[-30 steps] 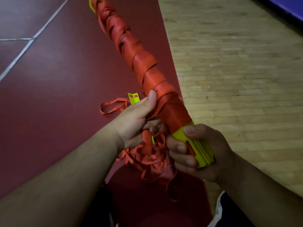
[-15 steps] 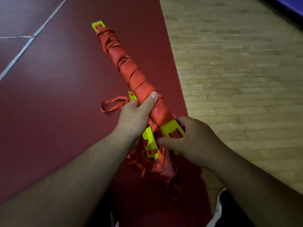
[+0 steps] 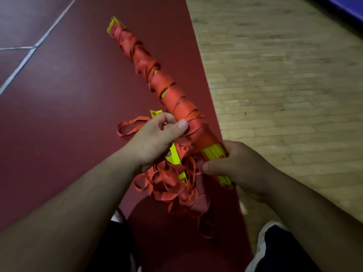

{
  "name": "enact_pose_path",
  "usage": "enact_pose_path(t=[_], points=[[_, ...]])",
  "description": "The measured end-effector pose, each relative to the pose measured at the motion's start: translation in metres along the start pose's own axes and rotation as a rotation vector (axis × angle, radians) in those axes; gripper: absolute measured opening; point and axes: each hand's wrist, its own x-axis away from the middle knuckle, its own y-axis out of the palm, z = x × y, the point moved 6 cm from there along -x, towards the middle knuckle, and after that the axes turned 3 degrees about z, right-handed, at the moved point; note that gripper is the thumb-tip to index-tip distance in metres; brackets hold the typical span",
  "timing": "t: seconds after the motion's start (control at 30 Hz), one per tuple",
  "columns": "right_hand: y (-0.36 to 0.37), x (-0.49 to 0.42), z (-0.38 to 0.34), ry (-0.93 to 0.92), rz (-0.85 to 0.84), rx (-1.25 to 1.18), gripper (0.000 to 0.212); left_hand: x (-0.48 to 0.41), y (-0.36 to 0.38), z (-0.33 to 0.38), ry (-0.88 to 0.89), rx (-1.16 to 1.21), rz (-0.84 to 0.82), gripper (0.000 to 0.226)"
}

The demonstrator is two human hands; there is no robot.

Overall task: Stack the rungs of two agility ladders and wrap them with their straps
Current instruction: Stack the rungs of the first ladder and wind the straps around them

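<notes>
A long bundle of yellow rungs wrapped in orange strap (image 3: 157,79) slants from the upper left down to my hands. My right hand (image 3: 237,171) grips its bare yellow near end (image 3: 214,152). My left hand (image 3: 157,138) holds the wrapped bundle just above, thumb pressed on the last strap turns. Below my hands lies a second ladder's loose yellow rungs (image 3: 173,156) in a tangle of orange strap (image 3: 172,187) on the floor.
A dark red floor (image 3: 68,105) with white lines (image 3: 21,63) lies under the ladders. Pale wooden flooring (image 3: 284,85) begins to the right. A strap loop (image 3: 129,126) trails left. My knees and a white shoe (image 3: 265,240) are at the bottom.
The wrapped bundle has rolled in my hands and dropped lower, its far end now inside the view. My right hand has shifted its hold on the yellow near end.
</notes>
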Motion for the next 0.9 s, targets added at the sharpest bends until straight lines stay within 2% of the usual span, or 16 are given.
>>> enact_pose_path(t=[0.03,0.13,0.2,0.27,0.3,0.37,0.47,0.57,0.6,0.7,0.73,0.83,0.9], points=[[0.005,0.003,0.001,0.013,-0.055,-0.107,0.012,0.0,0.001,-0.004,-0.051,0.014,-0.025,0.05],[0.015,0.01,0.004,0.047,-0.205,-0.28,0.022,0.003,0.005,-0.004,-0.096,0.049,-0.126,0.063],[0.014,0.014,0.003,0.063,-0.305,-0.331,0.01,0.005,0.007,0.002,-0.055,0.128,-0.209,0.08],[0.013,0.017,0.004,0.098,-0.437,-0.385,0.032,0.009,0.008,0.006,-0.029,0.262,-0.287,0.101],[0.014,0.019,0.005,0.118,-0.497,-0.417,0.042,0.011,0.009,0.007,-0.025,0.334,-0.324,0.1],[0.014,0.022,0.008,0.149,-0.609,-0.474,0.052,0.015,0.013,0.012,0.001,0.413,-0.406,0.073],[0.012,0.021,0.011,0.167,-0.664,-0.516,0.04,0.015,0.015,0.015,0.06,0.343,-0.386,0.059],[0.002,0.011,0.01,0.128,-0.513,-0.409,0.03,0.011,0.01,0.011,0.091,0.162,-0.23,0.04],[-0.004,0.006,0.01,0.076,-0.395,-0.319,0.031,0.008,0.007,0.008,0.079,0.127,-0.165,0.042],[-0.027,-0.003,0.007,-0.105,0.11,0.139,0.043,0.002,-0.003,0.0,0.011,0.12,0.03,0.045],[-0.029,-0.002,0.001,-0.175,0.209,0.266,0.045,0.001,-0.003,-0.003,0.005,0.114,0.068,0.043],[-0.017,0.0,-0.005,-0.276,0.28,0.653,0.065,0.004,0.004,-0.003,-0.013,0.157,0.163,0.031],[-0.014,-0.002,-0.003,-0.27,0.381,0.962,0.075,0.005,0.011,-0.005,-0.037,0.228,0.219,0.041]])
